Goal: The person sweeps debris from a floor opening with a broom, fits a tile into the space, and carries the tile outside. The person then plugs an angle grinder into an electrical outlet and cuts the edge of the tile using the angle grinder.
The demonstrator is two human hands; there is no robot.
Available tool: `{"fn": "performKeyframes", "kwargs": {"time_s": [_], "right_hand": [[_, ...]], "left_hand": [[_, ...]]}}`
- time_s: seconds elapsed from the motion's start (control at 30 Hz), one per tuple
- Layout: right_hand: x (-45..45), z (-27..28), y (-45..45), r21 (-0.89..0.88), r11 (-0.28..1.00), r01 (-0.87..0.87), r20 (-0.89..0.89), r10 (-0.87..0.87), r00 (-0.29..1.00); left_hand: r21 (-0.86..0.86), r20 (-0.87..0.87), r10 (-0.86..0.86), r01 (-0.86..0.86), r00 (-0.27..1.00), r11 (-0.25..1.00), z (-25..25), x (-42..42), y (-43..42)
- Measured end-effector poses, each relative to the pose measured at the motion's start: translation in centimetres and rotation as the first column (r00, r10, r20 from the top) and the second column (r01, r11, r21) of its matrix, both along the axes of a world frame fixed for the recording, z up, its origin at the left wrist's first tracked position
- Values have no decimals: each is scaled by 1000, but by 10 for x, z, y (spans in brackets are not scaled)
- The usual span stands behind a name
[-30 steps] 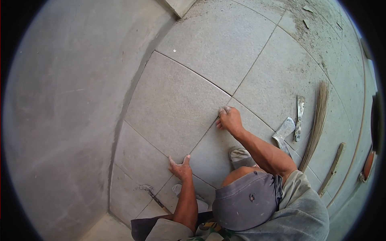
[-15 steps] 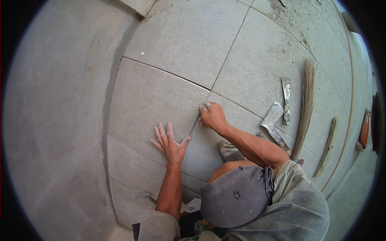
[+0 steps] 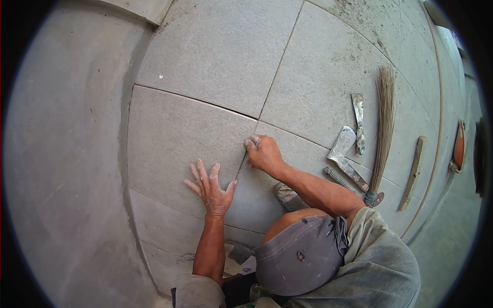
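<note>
My left hand (image 3: 211,191) lies with fingers spread on a large grey floor tile (image 3: 174,133). My right hand (image 3: 264,154) is closed, knuckles up, over the joint at that tile's right edge, just below the corner where several tiles meet. Whatever its fingers pinch, if anything, is hidden. A dark, wider gap (image 3: 226,107) runs along the tile's far edge. Beyond it lies another grey tile (image 3: 210,46).
To the right lie a scraper (image 3: 359,123), a hatchet-shaped metal tool (image 3: 343,149), a stick broom (image 3: 386,123) and a wooden strip (image 3: 413,174). A long thin hose or rod (image 3: 440,102) crosses beyond them. A smooth grey surface (image 3: 72,154) borders the tiles at left.
The view has shifted slightly, so the tiles and tools appear further left. Both hands keep about the same places on the tile.
</note>
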State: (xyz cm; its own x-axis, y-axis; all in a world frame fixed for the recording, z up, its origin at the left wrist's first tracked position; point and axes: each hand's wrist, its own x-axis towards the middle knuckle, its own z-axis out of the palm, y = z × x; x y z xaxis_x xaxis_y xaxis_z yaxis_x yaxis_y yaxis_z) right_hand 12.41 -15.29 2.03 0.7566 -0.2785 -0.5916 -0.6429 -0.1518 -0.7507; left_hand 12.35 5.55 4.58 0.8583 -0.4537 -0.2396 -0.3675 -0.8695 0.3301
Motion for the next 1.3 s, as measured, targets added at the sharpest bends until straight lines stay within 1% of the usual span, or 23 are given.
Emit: {"fn": "performKeyframes", "kwargs": {"time_s": [0.03, 0.07, 0.13, 0.17, 0.3, 0.33, 0.4, 0.43, 0.5, 0.53, 0.6, 0.63, 0.7, 0.73, 0.83, 0.87, 0.93, 0.97, 1.03, 1.1, 1.2, 1.27, 1.3], "right_hand": [[1, 0, 0, -79, 997, -24, 34, 27, 999], [3, -1, -2, -83, 996, -19, 34, 22, 999], [8, 8, -4, -8, 1000, -18, -90, 17, 996], [8, 9, -2, -10, 1000, -6, -99, 5, 995], [-4, -7, -3, -146, 984, -107, 34, 113, 993], [-7, 2, -11, -169, 982, -78, 15, 82, 997], [-16, 22, -25, -162, 976, -142, 30, 149, 988], [-26, 27, -34, -173, 977, -121, 20, 126, 992], [-59, 39, -55, -290, 952, -93, 6, 99, 995], [-80, 42, -65, -348, 935, -63, -21, 60, 998], [-130, 54, -85, -466, 885, 10, -65, -45, 997], [-156, 62, -91, -522, 851, 54, -87, -116, 989], [-218, 54, -92, -670, 733, 111, -63, -206, 977], [-239, 57, -89, -670, 733, 120, -62, -216, 974], [-290, 59, -76, -781, 623, 41, -165, -269, 949], [-302, 59, -72, -784, 619, 52, -167, -290, 942], [-308, 54, -71, -867, 499, 0, -126, -220, 967], [-306, 51, -72, -862, 506, 17, -107, -215, 971], [-301, 46, -76, -914, 405, -23, -93, -154, 984], [-293, 45, -88, -787, 605, -124, -287, -180, 941], [-280, 39, -88, -779, 617, -112, -165, -30, 986], [-263, 51, -79, -671, 740, -44, -97, -28, 995], [-249, 52, -76, -686, 724, -72, -45, 57, 997]], "left_hand": [[-1, -3, -4, 4, 1000, 1000, -1, -2, 0], [5, -6, 12, -12, 1000, 1000, -3, -4, -1], [12, -15, 19, -19, 1000, 1000, 0, -5, -2], [46, -29, 30, -29, 999, 999, 2, -5, -2], [91, -75, 48, -41, 996, 995, 9, 1, -16], [66, -92, 15, -9, 996, 998, 9, 5, -24], [91, -50, 17, -13, 999, 996, 12, 19, -40], [79, -59, -6, 11, 998, 997, 12, 27, -51], [-13, 4, -138, 138, 990, 990, 10, 43, -75], [-22, 3, -151, 151, 989, 988, 7, 51, -88], [-14, 70, -335, 337, 940, 942, 4, 64, -110], [-12, 69, -345, 346, 936, 938, 5, 67, -119], [98, -24, -424, 424, 906, 901, 8, 68, -134], [99, -23, -433, 433, 901, 896, 6, 67, -132], [61, -50, -463, 466, 885, 883, -12, 78, -126], [44, -14, -489, 489, 872, 871, -21, 86, -119], [45, 37, -501, 500, 864, 865, -26, 86, -113], [3, 69, -498, 499, 864, 866, -31, 88, -112], [-10, 120, -477, 481, 871, 877, -29, 88, -108], [41, 117, -352, 350, 929, 936, -23, 75, -105], [112, -7, -249, 248, 969, 962, -7, 54, -94], [112, -26, -224, 226, 974, 968, -4, 49, -80], [128, -53, -202, 207, 978, 970, 0, 45, -76]]}}
